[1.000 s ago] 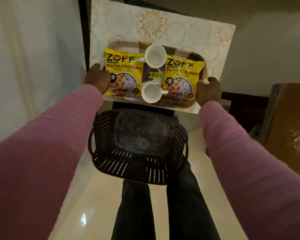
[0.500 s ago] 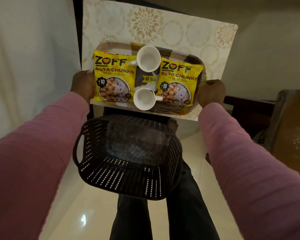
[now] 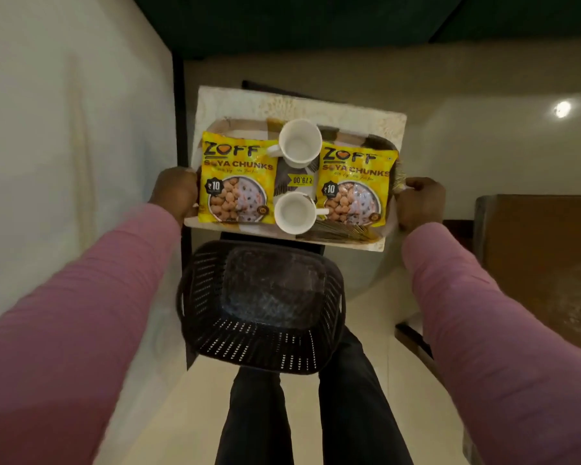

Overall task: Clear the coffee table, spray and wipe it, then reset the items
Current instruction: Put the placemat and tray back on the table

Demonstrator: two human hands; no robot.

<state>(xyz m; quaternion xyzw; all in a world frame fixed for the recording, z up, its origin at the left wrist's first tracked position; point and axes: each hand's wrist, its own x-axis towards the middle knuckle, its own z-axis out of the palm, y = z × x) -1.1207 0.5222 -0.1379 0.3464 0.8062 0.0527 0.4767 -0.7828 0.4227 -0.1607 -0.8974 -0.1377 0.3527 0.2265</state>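
Observation:
A patterned tray (image 3: 346, 234) is held over the small white floral-topped coffee table (image 3: 316, 105). My left hand (image 3: 175, 191) grips its left edge and my right hand (image 3: 420, 203) grips its right edge. On the tray lie two yellow soya chunks packets, one on the left (image 3: 237, 179) and one on the right (image 3: 354, 186). Between them stand two empty white cups, a far one (image 3: 299, 142) and a near one (image 3: 294, 213). A third packet with a price label (image 3: 301, 179) lies partly hidden under the cups.
A dark perforated plastic basket (image 3: 262, 350) stands on the floor below the tray, in front of my legs. A white curtain (image 3: 64, 162) hangs at the left. A brown wooden piece of furniture (image 3: 544, 263) stands at the right.
The tray with its packets and cups has risen and come toward me, covering more of the table top. Both hands kept their grip on its edges.

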